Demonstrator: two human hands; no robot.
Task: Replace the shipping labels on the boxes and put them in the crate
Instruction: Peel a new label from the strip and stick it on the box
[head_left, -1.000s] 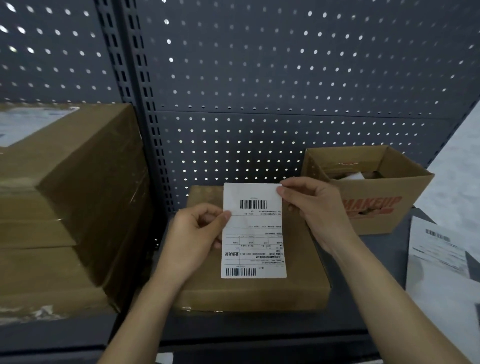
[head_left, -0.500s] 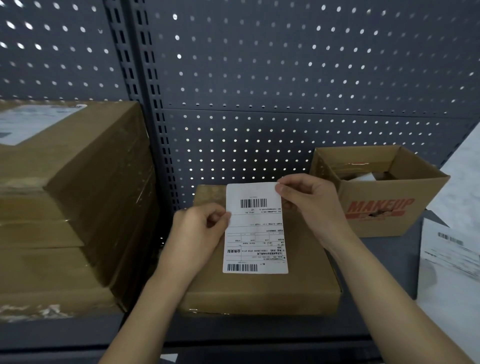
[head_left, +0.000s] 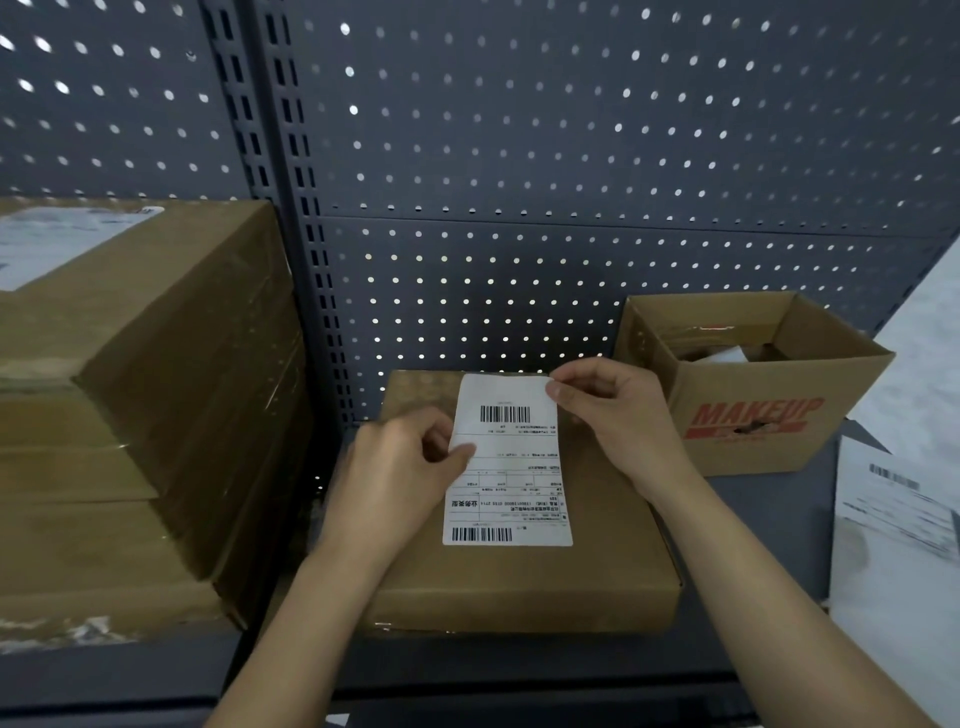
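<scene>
Both hands pinched one white shipping label (head_left: 506, 462) over a flat cardboard box (head_left: 524, 582) at the centre of the frame. Left hand (head_left: 400, 478) gripped the label's left edge between thumb and curled fingers; right hand (head_left: 618, 415) pinched its upper right corner. Whether the label's lower end touched the box lid could not be told. At right stood an open carton (head_left: 769, 415) printed MAKEUP in red, with loose label sheets (head_left: 898, 514) at the right edge. Stacked brown boxes (head_left: 135, 405) filled the left side, against a grey pegboard (head_left: 571, 156).
</scene>
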